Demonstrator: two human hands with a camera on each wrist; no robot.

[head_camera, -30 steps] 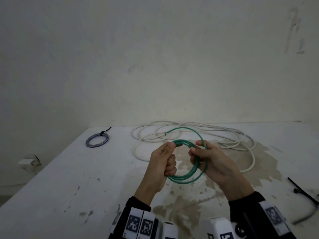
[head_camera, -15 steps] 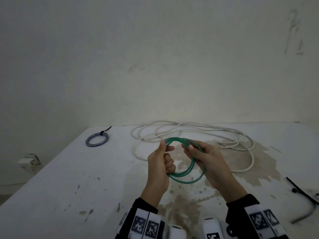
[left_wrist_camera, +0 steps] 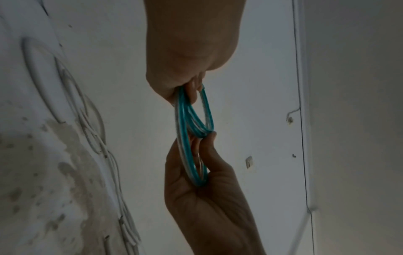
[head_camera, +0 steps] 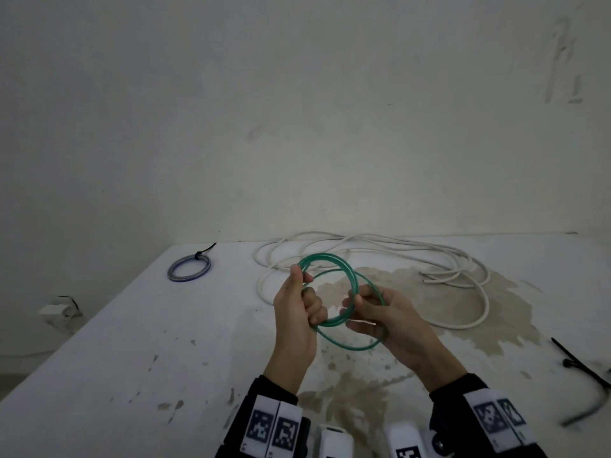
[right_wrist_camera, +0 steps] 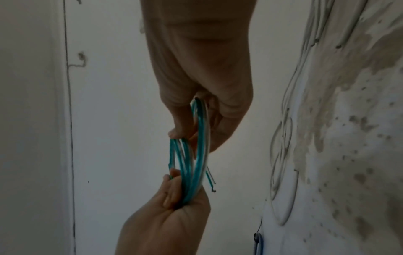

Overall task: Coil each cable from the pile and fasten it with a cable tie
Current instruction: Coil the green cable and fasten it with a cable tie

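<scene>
A thin green cable [head_camera: 351, 347], wound into several loops, hangs in the air between both hands above the white table [head_camera: 139, 352]. My left hand [head_camera: 305, 289] grips the coil's left side, thumb on top and fingers curled round the strands. My right hand [head_camera: 360, 309] pinches the loops on the right. The loops splay: one rises toward the wall, one sags toward me. In the left wrist view the green cable [left_wrist_camera: 185, 120] runs from my left hand [left_wrist_camera: 187, 89] down to the right hand [left_wrist_camera: 202, 172]. A short free end shows on the green cable [right_wrist_camera: 200, 155].
A loose pile of white cable [head_camera: 396, 256] sprawls at the back of the table over a brown stain. A blue coil [head_camera: 189, 267] bound with a black tie lies at the far left. Black cable ties [head_camera: 575, 361] lie near the right edge.
The green loops have spread apart from a tighter bundle. My right hand has slid down the coil's right side, and both hands sit slightly lower.
</scene>
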